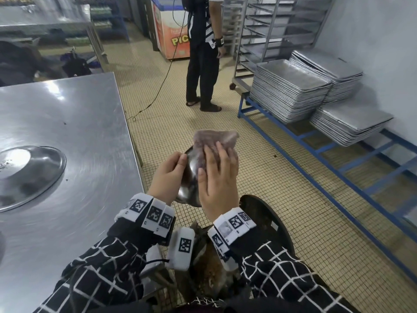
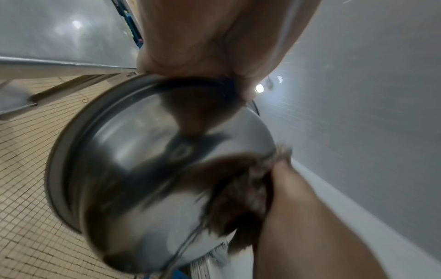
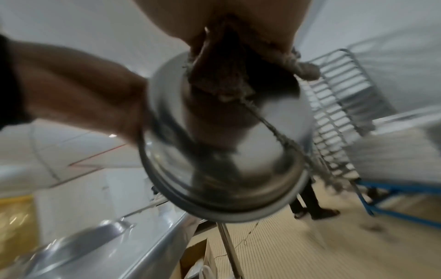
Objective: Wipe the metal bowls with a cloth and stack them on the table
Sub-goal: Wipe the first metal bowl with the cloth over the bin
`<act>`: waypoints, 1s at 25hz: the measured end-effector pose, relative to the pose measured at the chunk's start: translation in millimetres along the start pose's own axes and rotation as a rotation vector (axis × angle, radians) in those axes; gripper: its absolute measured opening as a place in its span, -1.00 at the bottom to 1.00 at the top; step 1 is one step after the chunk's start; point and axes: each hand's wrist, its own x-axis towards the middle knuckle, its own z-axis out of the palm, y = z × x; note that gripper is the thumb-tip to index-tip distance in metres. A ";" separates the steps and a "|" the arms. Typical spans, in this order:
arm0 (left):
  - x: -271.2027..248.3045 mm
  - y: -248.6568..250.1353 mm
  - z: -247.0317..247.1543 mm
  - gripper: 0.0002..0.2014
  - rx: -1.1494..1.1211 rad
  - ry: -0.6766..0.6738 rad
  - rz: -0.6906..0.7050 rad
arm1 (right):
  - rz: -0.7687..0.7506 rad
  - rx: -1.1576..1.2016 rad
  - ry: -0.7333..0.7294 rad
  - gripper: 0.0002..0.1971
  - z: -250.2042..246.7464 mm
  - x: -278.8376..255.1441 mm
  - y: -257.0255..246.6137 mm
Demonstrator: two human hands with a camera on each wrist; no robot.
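Over the tiled floor, just right of the table edge, I hold a shiny metal bowl [image 1: 189, 184] tilted on its side. My left hand [image 1: 178, 163] grips its rim from the left, thumb on top. My right hand [image 1: 214, 159] lies with spread fingers on a brownish cloth [image 1: 216, 138] and presses it on the bowl's rounded outside. The wrist views show the bowl [image 2: 148, 179] [image 3: 226, 151] from its outer side, with the frayed cloth [image 2: 238, 198] [image 3: 224, 81] bunched under my right palm. Another metal bowl [image 1: 29, 175] lies upside down on the steel table [image 1: 79, 123].
A person in dark clothes [image 1: 203, 64] stands ahead beside a tray trolley [image 1: 270, 30]. A cable [image 1: 158, 96] trails across the floor. Stacks of metal trays [image 1: 291, 89] sit on a blue rack [image 1: 338, 168] to the right. A dark round container [image 1: 268, 220] stands below my hands.
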 end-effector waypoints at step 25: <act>2.2 8.5 3.1 -0.73 0.248 -0.152 0.131 | 0.017 0.193 -0.281 -0.62 -52.3 61.1 25.6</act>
